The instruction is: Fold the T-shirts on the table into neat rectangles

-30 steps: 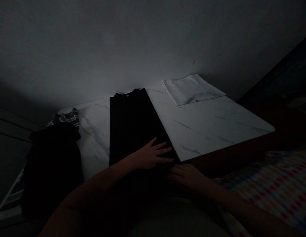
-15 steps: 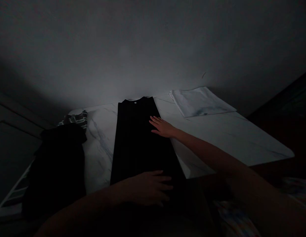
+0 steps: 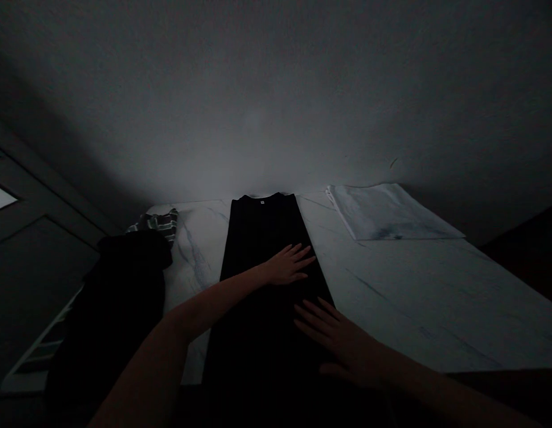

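Note:
A black shirt point(image 3: 262, 232), narrowed to a long strip with straight sides, lies down the middle of the marble-patterned table point(image 3: 391, 285). Its neckline with a small pale label points to the wall. Flat on the shirt, fingers spread, rests my left hand point(image 3: 289, 265), reaching toward the right edge. Closer to me, my right hand point(image 3: 340, 339) is over the shirt's right side, its fingers stretched out and apart. Neither hand grips the cloth. The near end of the shirt fades into darkness.
At the back right lies a folded white cloth point(image 3: 387, 211). On the left a dark garment point(image 3: 119, 297) is heaped over a striped cloth point(image 3: 162, 223). A plain wall point(image 3: 267, 101) rises behind the table, and a panelled door point(image 3: 39, 238) stands at the left. The light is dim.
My left hand has moved away from me, up the shirt. My right hand has come back toward me along the right edge. The camera view has shifted, too.

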Motion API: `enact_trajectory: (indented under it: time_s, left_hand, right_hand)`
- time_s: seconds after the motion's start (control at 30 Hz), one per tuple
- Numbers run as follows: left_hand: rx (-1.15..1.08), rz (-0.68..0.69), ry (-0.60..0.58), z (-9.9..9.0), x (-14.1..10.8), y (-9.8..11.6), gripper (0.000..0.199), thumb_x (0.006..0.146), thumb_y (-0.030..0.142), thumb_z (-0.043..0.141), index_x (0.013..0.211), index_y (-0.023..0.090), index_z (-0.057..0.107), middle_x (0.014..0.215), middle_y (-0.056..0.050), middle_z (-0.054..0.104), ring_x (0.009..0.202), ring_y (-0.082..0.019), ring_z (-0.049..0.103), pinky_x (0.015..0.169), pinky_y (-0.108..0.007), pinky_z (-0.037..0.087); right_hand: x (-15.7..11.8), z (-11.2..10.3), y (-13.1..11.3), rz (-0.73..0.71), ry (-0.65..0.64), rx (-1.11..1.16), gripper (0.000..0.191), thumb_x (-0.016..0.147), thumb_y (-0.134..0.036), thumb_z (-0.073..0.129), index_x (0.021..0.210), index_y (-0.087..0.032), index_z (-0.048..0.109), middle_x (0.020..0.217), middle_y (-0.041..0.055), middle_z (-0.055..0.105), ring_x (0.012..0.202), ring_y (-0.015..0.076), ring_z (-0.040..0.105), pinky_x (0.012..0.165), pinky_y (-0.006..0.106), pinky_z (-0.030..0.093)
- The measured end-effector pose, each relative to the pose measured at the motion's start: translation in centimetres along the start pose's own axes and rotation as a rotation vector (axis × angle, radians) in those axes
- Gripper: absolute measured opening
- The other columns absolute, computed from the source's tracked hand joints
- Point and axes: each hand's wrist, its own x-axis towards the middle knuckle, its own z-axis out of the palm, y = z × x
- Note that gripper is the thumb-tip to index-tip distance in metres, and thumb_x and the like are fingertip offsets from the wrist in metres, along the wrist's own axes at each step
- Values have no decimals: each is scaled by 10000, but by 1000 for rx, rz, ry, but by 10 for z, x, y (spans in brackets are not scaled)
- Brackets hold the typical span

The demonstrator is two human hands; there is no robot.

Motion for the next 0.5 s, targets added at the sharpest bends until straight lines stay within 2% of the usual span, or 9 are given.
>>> enact_trajectory:
  time_s: [0.1,0.23,0.3,0.37,0.43,0.5]
  left_hand:
    - [24,123,-60,8,-36,36,644,973,506,430,1532,209,311,1628,-118,182,1500,-342,110,1194,-570,151]
    - [-119,256,-142,-11,-111,85,650,972,428,442,1561,287,209,1625,-25,220,1507,-281,111,1212,-534,166]
    - [-202,222,-174,-23,-156,96,705,954,345,465,1574,289,135,1619,-11,231,1501,-241,163,1217,-467,213]
    - [-202,133,-179,-29,-203,96,760,921,262,482,1578,270,100,1617,-25,236,1490,-227,214,1218,-437,229]
    - [-110,45,-154,-24,-246,94,798,881,204,505,1576,255,116,1607,-45,264,1481,-232,246,1222,-443,219]
    - [35,-27,-115,-11,-278,94,800,857,159,536,1564,273,180,1579,-30,337,1467,-219,290,1224,-411,221]
  right_hand:
    - [-33,12,-13,-81,24,-81,814,923,-483,556,1578,-233,143,1618,89,218,1481,290,214,1196,511,237]
    - [-56,29,-10,-166,205,-289,662,932,-253,569,1532,-346,304,1582,0,329,1447,214,319,1153,361,349]
    - [-57,33,-7,-209,273,-366,612,944,-274,558,1511,-369,349,1566,-9,364,1424,211,364,1100,340,420]
    - [-55,33,-6,-231,305,-418,593,950,-292,550,1506,-374,360,1551,-3,394,1393,220,416,1042,335,479]
    - [-52,31,-7,-223,309,-455,597,949,-281,545,1506,-383,356,1539,0,416,1354,223,471,988,325,521]
    - [-49,31,-8,-227,322,-470,598,947,-281,543,1503,-400,357,1523,-4,441,1311,219,520,943,311,549]
